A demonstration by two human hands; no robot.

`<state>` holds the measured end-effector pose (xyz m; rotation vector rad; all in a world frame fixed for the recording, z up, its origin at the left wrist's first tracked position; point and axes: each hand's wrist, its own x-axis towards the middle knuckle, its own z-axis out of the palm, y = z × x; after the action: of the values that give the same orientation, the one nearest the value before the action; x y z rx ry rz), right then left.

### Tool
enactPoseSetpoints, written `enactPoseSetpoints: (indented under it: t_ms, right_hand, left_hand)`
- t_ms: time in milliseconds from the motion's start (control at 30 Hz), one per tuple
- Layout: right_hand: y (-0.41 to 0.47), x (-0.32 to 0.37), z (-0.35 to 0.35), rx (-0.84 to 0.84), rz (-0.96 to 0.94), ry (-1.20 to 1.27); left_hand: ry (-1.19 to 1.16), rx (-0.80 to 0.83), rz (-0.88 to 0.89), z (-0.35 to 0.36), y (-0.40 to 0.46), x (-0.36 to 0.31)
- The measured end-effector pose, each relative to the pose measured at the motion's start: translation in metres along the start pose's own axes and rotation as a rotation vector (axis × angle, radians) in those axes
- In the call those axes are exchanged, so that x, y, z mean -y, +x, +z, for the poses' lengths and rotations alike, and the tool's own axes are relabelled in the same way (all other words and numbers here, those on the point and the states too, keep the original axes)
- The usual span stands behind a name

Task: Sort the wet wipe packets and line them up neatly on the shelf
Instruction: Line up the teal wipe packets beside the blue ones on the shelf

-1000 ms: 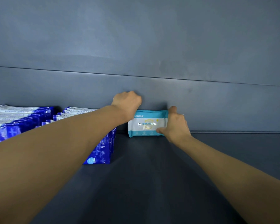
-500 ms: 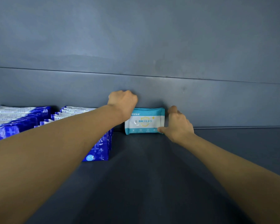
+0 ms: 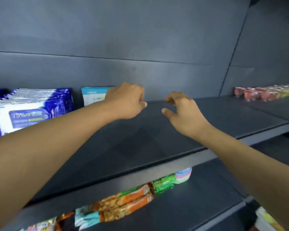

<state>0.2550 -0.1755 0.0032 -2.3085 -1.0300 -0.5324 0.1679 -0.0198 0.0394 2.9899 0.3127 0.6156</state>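
Both arms reach over the dark grey shelf (image 3: 182, 134). The left hand (image 3: 126, 101) hangs above the shelf with its fingers curled loosely, and I see nothing held in it; it hides the right part of the teal and white wet wipe packet (image 3: 93, 96), so I cannot tell if it touches the packet. This packet stands upright against the back wall (image 3: 140, 39) of the shelf. Just beside it on the left stands a row of blue and white wet wipe packets (image 3: 32, 109), one behind the other, and the front one shows "75%" on its label. The right hand (image 3: 183, 114) is apart from the left one, over bare shelf, with fingers bent in the air and thumb pointing to the left, holding nothing. Far on the right of the same level stand small cups with red content (image 3: 255, 94). On the lower shelf (image 3: 198, 202) lie orange snack packets (image 3: 123, 204), a green packet (image 3: 164, 182) and a pastel striped item (image 3: 183, 175).
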Motion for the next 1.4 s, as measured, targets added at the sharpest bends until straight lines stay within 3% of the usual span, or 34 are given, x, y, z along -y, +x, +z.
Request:
enactPoseSetpoints:
  t_ms: [167, 300, 600, 1033, 1233, 1400]
  right_hand:
    - [-0.105, -0.041, -0.054, -0.047, 0.060, 0.020]
    - [-0.200, -0.085, -0.066, 0.024, 0.141, 0.037]
    - [-0.399, -0.168, -0.005, 0.386, 0.454, 0.087]
    - [-0.563, -0.234, 0.196, 0.805, 0.749, 0.128]
    - [-0.597, -0.248, 0.309, 0.839, 0.775, 0.135]
    - [-0.618, -0.240, 0.368, 0.766, 0.786, -0.223]
  left_hand:
    - [-0.139, 0.004, 0.104, 0.006, -0.073, -0.087]
    - [-0.195, 0.067, 0.135, 0.051, -0.128, -0.144]
    - [-0.169, 0.518, 0.124, 0.229, -0.242, -0.212]
    - [-0.114, 0.949, 0.053, 0.475, -0.372, -0.164]
    - [-0.122, 0.929, 0.117, 0.566, -0.393, -0.137]
    - [-0.165, 0.843, 0.235, 0.627, -0.405, -0.116]
